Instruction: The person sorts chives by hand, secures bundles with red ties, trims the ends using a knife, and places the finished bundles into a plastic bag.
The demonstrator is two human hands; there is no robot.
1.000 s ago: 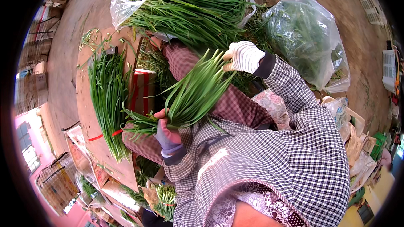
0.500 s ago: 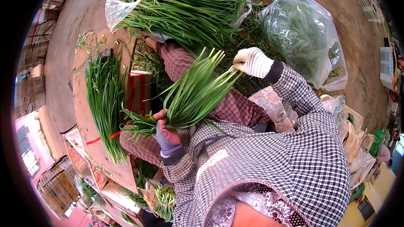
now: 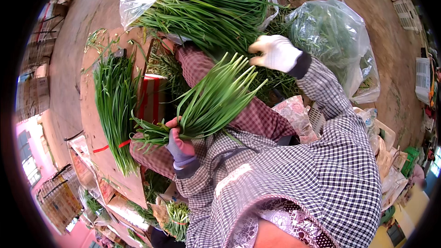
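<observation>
My left hand [image 3: 180,146], in a grey and pink glove, is closed around the leafy end of a bunch of garlic chives [image 3: 213,98]. The bunch lies slantwise over my lap, its pale cut ends fanned out to the upper right. My right hand [image 3: 274,54], in a white glove, hovers just beyond those stem ends, apart from them. Its fingers are spread, slightly blurred, with nothing visible in them. On the board at my left lies another long bunch of chives [image 3: 115,110], with a red tie [image 3: 108,149] across its lower part.
A large heap of chives [image 3: 206,9] in an opened clear plastic bag lies ahead. Right of it stands a clear bag of green trimmings [image 3: 328,41]. The wooden board [image 3: 87,96] carries scraps and a dark-handled tool [image 3: 120,53]. A red-striped box [image 3: 154,96] sits beside my knee.
My right hand has left the stem ends, moved slightly up and left, and its fingers have opened. My left hand keeps its hold on the chives, almost unmoved.
</observation>
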